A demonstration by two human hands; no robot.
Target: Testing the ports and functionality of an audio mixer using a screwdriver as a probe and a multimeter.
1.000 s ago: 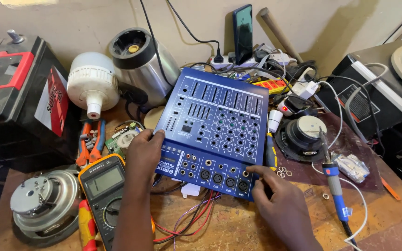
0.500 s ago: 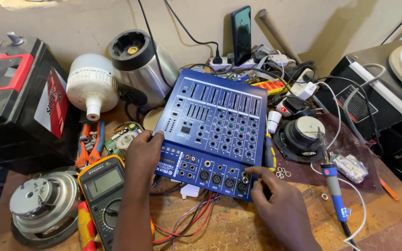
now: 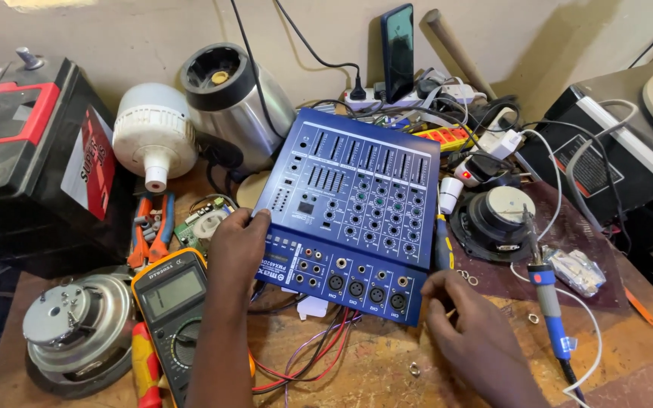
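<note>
A blue audio mixer panel (image 3: 357, 193) with many sliders and knob holes stands tilted on the wooden bench, red and black wires trailing from under it. My left hand (image 3: 237, 248) grips its near left corner. My right hand (image 3: 468, 326) rests on the bench just off the panel's near right corner, fingers curled near small metal washers (image 3: 466, 278); I cannot tell whether it pinches one.
A yellow multimeter (image 3: 171, 298) lies by my left forearm. Left are a car battery (image 3: 35, 151), a white bulb (image 3: 154, 140), pliers (image 3: 149, 227) and a speaker motor (image 3: 77, 332). Right are a black speaker (image 3: 496, 223), a blue soldering iron (image 3: 549, 310) and a black case (image 3: 629, 162).
My right hand has come off the panel's near right corner and moved down to the right onto the bench. The left hand keeps its grip.
</note>
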